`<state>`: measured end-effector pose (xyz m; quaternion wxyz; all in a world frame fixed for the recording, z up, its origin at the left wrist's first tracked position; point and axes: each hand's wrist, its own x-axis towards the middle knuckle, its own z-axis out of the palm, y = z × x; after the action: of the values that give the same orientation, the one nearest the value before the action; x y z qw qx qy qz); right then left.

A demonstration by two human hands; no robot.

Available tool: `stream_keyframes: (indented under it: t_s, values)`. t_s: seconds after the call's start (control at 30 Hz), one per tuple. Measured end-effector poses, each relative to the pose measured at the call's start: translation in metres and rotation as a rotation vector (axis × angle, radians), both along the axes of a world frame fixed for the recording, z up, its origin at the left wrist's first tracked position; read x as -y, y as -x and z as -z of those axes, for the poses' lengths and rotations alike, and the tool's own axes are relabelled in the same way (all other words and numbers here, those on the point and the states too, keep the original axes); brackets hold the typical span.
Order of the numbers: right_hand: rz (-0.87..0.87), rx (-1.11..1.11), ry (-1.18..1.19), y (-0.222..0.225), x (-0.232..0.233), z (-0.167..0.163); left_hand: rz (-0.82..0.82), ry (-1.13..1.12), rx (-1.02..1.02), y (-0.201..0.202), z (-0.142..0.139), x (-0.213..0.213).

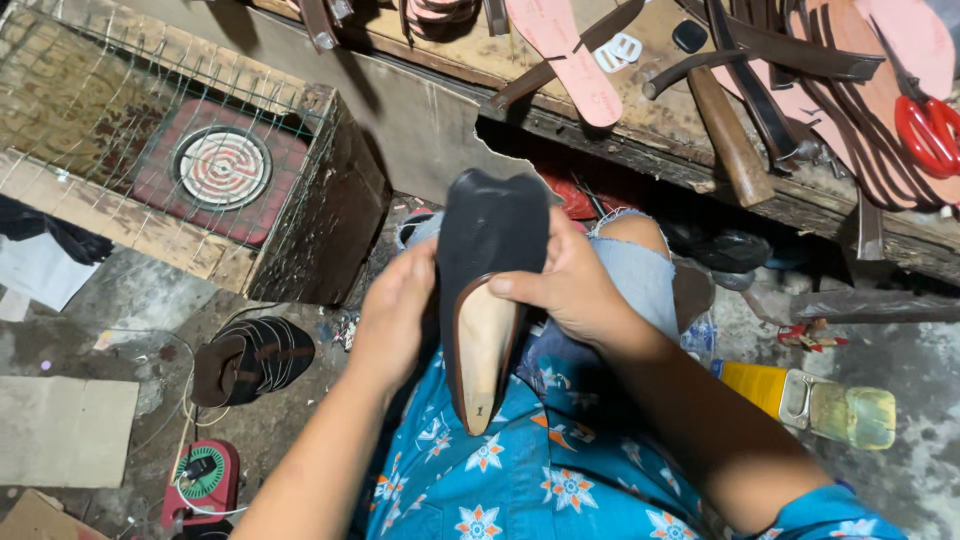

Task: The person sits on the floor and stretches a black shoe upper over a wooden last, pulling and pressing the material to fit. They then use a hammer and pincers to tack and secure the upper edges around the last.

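On the far left, behind wire mesh, a round electric coil heater [221,167] sits in a red tiled block inside a rough wooden box [300,230]. Nearer on the left, a dark strappy sandal [252,358] lies on the grimy concrete floor [120,300], with a flat piece of cardboard [65,430] beside it and a small red device with a green dial [203,478] at the near edge.

At centre, a seated person in torn light jeans and a blue flowered shirt holds a black flat shoe [487,290] upright over the lap, toe pointing away, its tan insole facing the camera. The left hand [395,315] is wrapped around the shoe's left side, fingers hidden behind it. The right hand [570,290] grips the right side, its thumb pressed across the rim at the mouth of the shoe onto the insole.

Beyond the hands, a worn wooden desk [620,150] runs across the far side, carrying pink sandal soles [570,60], dark leather straps [800,50] and a hammer with a wooden handle [728,135]. On the far right of the desk lie red-handled scissors [930,130]. Near right, on the floor, a yellow tin can [790,395] lies on its side.
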<state>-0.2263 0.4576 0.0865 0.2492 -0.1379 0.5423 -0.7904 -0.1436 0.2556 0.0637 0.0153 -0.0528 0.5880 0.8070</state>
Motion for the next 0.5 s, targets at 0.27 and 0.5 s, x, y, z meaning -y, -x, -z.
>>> stream_keyframes:
  t_s: [0.27, 0.5]
  values:
    - [0.149, 0.283, 0.195, -0.01, -0.001, 0.016, -0.27, 0.044, -0.014, 0.007, -0.027, -0.009]
    - [0.313, 0.168, 0.037, -0.02, 0.006, 0.027, -0.387, -0.077, 0.037, 0.004, -0.014, -0.007]
